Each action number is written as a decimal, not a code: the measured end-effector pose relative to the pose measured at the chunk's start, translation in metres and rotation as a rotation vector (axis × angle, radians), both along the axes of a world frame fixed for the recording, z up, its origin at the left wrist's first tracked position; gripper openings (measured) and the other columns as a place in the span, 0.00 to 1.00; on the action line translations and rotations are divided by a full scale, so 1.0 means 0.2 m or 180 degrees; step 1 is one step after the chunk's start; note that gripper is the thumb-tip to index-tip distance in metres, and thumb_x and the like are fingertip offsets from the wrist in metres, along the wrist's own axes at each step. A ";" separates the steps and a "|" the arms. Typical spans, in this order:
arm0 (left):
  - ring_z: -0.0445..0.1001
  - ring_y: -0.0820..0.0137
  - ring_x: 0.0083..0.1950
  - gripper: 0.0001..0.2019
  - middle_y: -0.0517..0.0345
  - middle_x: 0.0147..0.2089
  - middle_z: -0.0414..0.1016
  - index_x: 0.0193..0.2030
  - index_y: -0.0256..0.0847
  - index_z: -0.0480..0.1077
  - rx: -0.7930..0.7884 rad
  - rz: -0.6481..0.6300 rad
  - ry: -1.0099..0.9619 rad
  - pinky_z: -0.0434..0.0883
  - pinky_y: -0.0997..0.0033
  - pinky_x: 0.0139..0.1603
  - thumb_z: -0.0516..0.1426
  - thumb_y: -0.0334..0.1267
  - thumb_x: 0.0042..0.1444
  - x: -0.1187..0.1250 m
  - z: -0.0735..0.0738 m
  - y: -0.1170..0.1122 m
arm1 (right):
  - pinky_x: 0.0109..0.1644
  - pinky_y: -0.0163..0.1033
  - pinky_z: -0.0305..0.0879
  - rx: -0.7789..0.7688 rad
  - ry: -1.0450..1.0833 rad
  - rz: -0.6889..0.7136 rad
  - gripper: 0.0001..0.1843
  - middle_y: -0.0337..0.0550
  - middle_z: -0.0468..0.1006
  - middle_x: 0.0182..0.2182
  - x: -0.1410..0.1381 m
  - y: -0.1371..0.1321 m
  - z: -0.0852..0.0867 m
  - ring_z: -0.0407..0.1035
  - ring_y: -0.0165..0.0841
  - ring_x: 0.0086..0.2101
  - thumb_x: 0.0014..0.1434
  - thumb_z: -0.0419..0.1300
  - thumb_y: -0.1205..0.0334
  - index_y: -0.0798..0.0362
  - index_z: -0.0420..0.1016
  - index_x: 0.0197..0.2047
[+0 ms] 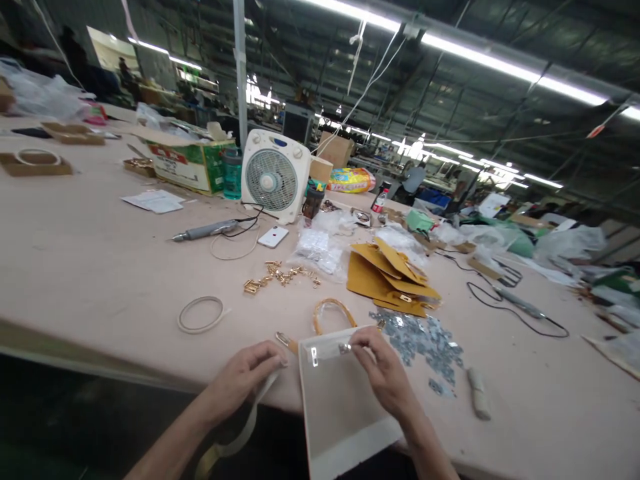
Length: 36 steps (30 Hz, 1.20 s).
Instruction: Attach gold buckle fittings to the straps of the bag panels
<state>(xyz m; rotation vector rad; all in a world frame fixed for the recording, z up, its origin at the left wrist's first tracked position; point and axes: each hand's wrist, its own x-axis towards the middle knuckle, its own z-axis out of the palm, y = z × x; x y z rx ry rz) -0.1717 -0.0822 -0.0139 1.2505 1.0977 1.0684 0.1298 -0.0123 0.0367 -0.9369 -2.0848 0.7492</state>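
At the table's front edge lies a pale bag panel, with an orange handle beyond its top edge. My left hand is closed in a pinch on a whitish strip of tape that hangs down past the edge. Over the panel's upper part, my right hand pinches a small shiny metal plate; whether it touches the panel I cannot tell. A slotted metal plate lies at the panel's upper left. Many similar metal plates are heaped right of the panel.
Mustard-yellow bag pieces are stacked behind the plates. Gold hardware, a tape ring, a corded electric screwdriver, a phone and a fan sit farther back. A second corded tool and a grey roll lie rightward.
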 end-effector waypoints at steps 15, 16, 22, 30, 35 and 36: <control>0.68 0.73 0.32 0.17 0.60 0.33 0.75 0.46 0.39 0.77 -0.0167 0.0112 -0.0289 0.66 0.74 0.36 0.61 0.53 0.65 0.01 -0.03 -0.03 | 0.67 0.50 0.62 -0.0811 -0.0943 0.0543 0.09 0.47 0.73 0.55 0.04 0.27 -0.04 0.69 0.39 0.58 0.70 0.58 0.60 0.50 0.78 0.38; 0.68 0.73 0.31 0.18 0.59 0.34 0.76 0.47 0.39 0.76 -0.0191 0.0114 -0.0309 0.66 0.74 0.36 0.60 0.53 0.66 0.02 -0.03 -0.02 | 0.67 0.50 0.61 -0.0816 -0.0931 0.0554 0.10 0.47 0.73 0.55 0.04 0.28 -0.05 0.69 0.39 0.58 0.70 0.58 0.60 0.50 0.78 0.38; 0.68 0.75 0.28 0.20 0.57 0.37 0.80 0.50 0.40 0.75 -0.0332 0.0159 -0.0357 0.65 0.75 0.33 0.60 0.56 0.65 0.02 -0.06 -0.02 | 0.66 0.49 0.62 -0.0745 -0.0914 0.0608 0.09 0.48 0.74 0.54 0.03 0.31 -0.08 0.69 0.39 0.58 0.70 0.58 0.60 0.50 0.77 0.38; 0.67 0.75 0.26 0.23 0.59 0.32 0.77 0.51 0.39 0.76 -0.0242 0.0214 -0.0025 0.63 0.77 0.27 0.61 0.57 0.62 0.01 -0.09 -0.01 | 0.68 0.51 0.60 -0.0527 -0.0781 0.0526 0.07 0.48 0.73 0.58 0.04 0.29 -0.15 0.66 0.40 0.61 0.69 0.60 0.58 0.49 0.79 0.44; 0.68 0.75 0.25 0.23 0.59 0.30 0.76 0.51 0.38 0.79 -0.0280 0.0273 0.0077 0.65 0.77 0.27 0.62 0.56 0.61 0.03 -0.05 -0.01 | 0.67 0.53 0.63 -0.0482 -0.0666 0.0229 0.23 0.49 0.77 0.57 0.04 0.28 -0.20 0.70 0.40 0.58 0.69 0.61 0.55 0.47 0.71 0.65; 0.67 0.75 0.25 0.23 0.59 0.30 0.76 0.51 0.38 0.79 -0.0294 0.0285 0.0073 0.65 0.77 0.27 0.62 0.56 0.60 0.04 -0.04 -0.01 | 0.66 0.53 0.64 -0.0425 -0.0630 0.0145 0.22 0.48 0.78 0.55 0.03 0.28 -0.22 0.71 0.41 0.56 0.69 0.61 0.54 0.47 0.72 0.64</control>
